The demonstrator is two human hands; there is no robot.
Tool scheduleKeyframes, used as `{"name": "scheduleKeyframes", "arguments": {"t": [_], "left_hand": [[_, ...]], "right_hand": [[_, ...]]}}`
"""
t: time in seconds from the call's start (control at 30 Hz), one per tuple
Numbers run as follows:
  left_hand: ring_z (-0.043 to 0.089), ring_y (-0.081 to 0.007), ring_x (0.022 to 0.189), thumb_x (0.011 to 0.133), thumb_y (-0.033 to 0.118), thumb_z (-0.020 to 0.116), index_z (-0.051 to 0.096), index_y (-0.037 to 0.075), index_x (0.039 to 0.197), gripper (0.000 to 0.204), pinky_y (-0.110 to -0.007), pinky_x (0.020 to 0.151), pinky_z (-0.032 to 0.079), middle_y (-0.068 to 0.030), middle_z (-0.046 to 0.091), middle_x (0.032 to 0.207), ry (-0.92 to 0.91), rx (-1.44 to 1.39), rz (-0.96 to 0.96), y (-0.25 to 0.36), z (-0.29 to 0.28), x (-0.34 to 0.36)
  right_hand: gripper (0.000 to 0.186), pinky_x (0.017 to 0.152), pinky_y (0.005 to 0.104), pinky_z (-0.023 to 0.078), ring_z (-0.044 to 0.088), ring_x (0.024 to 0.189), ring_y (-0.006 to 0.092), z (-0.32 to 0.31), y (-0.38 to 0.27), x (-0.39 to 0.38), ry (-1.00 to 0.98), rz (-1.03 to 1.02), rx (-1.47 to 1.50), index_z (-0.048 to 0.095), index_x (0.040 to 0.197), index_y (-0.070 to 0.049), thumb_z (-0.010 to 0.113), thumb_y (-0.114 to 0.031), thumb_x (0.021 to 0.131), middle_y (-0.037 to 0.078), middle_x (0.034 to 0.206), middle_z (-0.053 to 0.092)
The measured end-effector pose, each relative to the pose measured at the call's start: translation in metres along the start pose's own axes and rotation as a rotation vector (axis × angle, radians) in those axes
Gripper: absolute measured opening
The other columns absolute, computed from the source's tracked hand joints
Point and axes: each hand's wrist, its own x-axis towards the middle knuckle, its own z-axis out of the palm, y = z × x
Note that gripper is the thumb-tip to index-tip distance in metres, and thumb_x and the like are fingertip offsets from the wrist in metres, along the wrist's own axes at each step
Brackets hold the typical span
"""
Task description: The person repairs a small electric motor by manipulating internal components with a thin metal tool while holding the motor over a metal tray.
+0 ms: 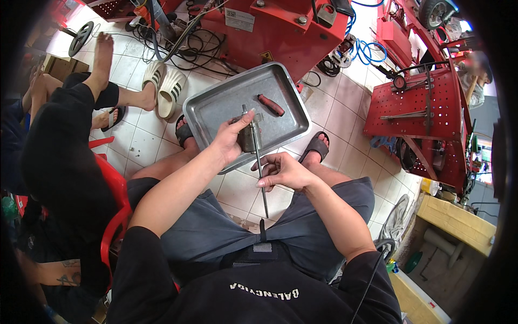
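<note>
My left hand (231, 139) is closed round a grey metal cylindrical part (248, 141), its thumb lying along the top. A long thin metal rod (264, 201) runs from that part toward my lap; whether the two are joined I cannot tell. Thumb and fingers of my right hand (286, 171) pinch the rod about midway. Beneath the left hand is a metal tray (208, 108), set on the floor between my feet. Inside the tray, apart from both hands, lies a short dark red grip-like piece (270, 105).
Ahead stands a red machine (270, 32), with black cables (197, 51) on the tiles beside it. A red perforated cart (404, 108) is at the right. On the left, another person sits near a red plastic chair (116, 183); pale slip-on shoes (168, 94) lie nearby.
</note>
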Motion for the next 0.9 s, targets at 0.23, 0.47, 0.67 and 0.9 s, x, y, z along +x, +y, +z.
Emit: {"name": "scheduleKeyframes", "arguments": {"t": [0.23,0.47,0.67,0.9], "left_hand": [[0.067,-0.0227,0.084,0.082,0.035,0.084,0.058,0.001,0.108,0.05,-0.039,0.075,0.057,-0.0084,0.064,0.091,-0.017,-0.023,-0.006,0.001,-0.003,0.002],[0.066,-0.0209,0.085,0.082,0.034,0.084,0.059,0.001,0.109,0.05,-0.037,0.075,0.055,-0.0065,0.064,0.093,0.0,-0.014,0.003,0.002,-0.002,0.003],[0.063,-0.0155,0.087,0.075,0.03,0.09,0.058,-0.003,0.114,0.061,-0.03,0.078,0.051,-0.0073,0.066,0.1,0.254,0.377,0.356,-0.005,-0.009,0.015],[0.062,-0.0186,0.098,0.074,0.029,0.091,0.053,-0.009,0.123,0.073,-0.032,0.083,0.051,-0.0127,0.064,0.11,0.416,0.458,0.364,-0.005,-0.027,0.024]], "right_hand": [[0.045,0.08,0.0304,0.058,0.072,0.093,0.0223,0.011,0.001,0.001,-0.04,-0.095,0.398,0.057,0.124,0.007,0.076,-0.01,0.087,0.011,0.093,0.072],[0.031,0.063,0.026,0.054,0.065,0.069,0.0124,0.005,0.016,0.008,0.127,-0.116,0.105,0.065,0.104,0.004,0.081,-0.015,0.084,0.006,0.08,0.067],[0.029,0.06,0.025,0.052,0.063,0.066,0.0108,0.003,0.031,0.016,0.169,0.012,0.003,0.068,0.095,0.002,0.082,-0.02,0.084,0.004,0.075,0.066],[0.03,0.067,0.0356,0.052,0.068,0.072,0.0252,0.001,0.039,0.022,0.394,-0.111,-0.476,0.071,0.096,0.001,0.075,-0.027,0.085,0.015,0.081,0.07]]}}
